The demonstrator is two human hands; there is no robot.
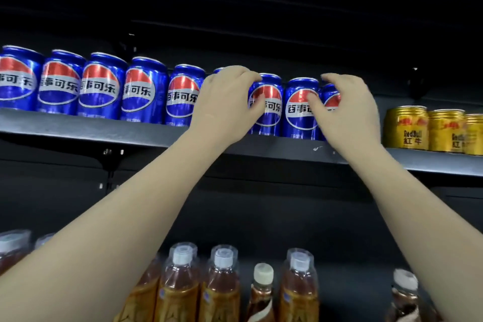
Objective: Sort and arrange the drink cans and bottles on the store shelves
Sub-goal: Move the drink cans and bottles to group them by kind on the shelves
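Your left hand (224, 102) curls round a glossy blue cylindrical can (266, 104) on the matte dark shelf (104, 131). Your right hand (347, 110) grips the last blue can (330, 98), beside ribbed gold cans (407, 128).

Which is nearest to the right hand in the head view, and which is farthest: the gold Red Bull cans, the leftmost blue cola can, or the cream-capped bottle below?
1. Gold Red Bull cans, just right of the right hand, same shelf.
2. Cream-capped bottle, lower shelf, down and left.
3. Leftmost blue cola can, far left of the upper shelf.
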